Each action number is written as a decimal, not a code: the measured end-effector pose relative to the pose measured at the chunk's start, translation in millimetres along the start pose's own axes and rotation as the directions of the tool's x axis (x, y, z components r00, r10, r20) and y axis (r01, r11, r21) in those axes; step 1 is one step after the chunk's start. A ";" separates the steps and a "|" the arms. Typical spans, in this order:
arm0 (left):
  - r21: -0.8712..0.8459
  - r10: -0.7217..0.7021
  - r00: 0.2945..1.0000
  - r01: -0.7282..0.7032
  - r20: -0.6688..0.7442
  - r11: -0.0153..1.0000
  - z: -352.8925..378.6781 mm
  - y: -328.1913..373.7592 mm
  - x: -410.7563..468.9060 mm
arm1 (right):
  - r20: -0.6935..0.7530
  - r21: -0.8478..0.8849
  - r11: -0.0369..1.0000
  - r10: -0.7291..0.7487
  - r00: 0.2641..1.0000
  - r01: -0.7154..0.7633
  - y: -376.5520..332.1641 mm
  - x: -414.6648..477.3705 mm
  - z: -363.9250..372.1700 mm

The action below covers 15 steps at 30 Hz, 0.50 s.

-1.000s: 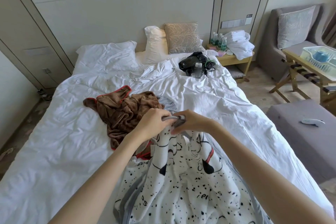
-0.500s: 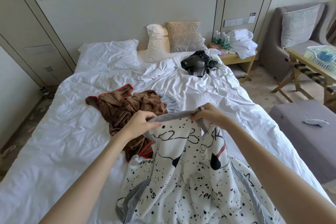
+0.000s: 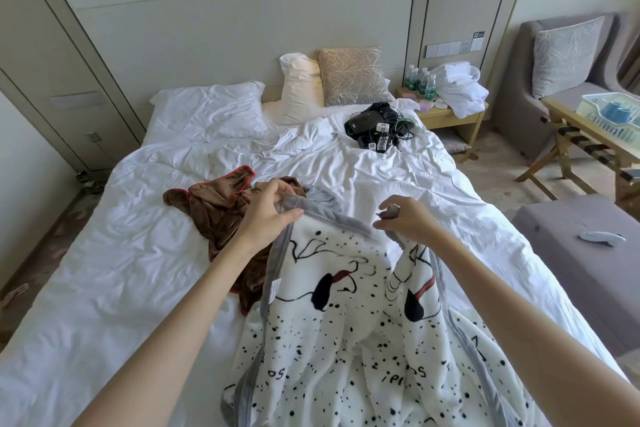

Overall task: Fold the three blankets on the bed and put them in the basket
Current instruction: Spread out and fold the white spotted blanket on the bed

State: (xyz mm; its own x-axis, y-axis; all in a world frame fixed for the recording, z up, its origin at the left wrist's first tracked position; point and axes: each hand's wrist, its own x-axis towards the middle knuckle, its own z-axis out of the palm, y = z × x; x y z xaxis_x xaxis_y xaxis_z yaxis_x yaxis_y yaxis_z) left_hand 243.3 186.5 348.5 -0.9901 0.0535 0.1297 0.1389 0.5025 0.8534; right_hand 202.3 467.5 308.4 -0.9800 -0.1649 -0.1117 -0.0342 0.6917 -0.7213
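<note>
From the head view, the spotted blanket [image 3: 346, 340] lies heaped on the bed [image 3: 121, 270] with its grey hem lifted. The left hand [image 3: 266, 215] grips one stretch and the right hand [image 3: 407, 224] pinches another. It looks like plush, limp fleece, probably light and best held at the hem corners. The brown blanket [image 3: 221, 215], velvety with red trim, sits crumpled beside it.

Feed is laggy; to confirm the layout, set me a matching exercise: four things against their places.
1. white spotted blanket with grey border
2. brown plush blanket with red edging
3. black tangle of electronics
4. white towel pile

A. on wooden bedside table
B. gripped by left hand and right hand
C. crumpled on bed beside left hand
D. on bed near pillows

Pairs: 1-B; 2-C; 3-D; 4-A
</note>
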 end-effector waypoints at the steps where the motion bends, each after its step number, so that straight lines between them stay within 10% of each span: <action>1: 0.043 0.025 0.999 -0.027 0.038 0.999 2.8 3.9 0.8 | 0.021 0.025 0.999 -0.044 0.999 0.043 -4.9 -3.4 -0.6; 8: 0.014 -0.014 0.991 0.012 0.132 1.000 38.9 24.4 7.1 | 0.012 0.160 0.946 -0.286 0.958 0.280 -44.8 -17.3 18.2; 15: -0.436 -0.191 0.952 0.280 0.238 0.855 46.2 21.5 -0.9 | -0.155 0.220 0.936 -0.243 0.957 0.274 -35.9 -21.7 14.3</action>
State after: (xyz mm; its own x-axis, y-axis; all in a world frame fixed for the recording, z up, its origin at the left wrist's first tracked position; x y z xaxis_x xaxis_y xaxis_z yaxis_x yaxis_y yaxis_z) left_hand 246.2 237.1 343.4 -0.9740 0.1609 -0.1594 -0.1500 0.0689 0.9863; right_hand 227.5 436.2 327.0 -0.9604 -0.2173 0.1745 -0.2569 0.4475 -0.8566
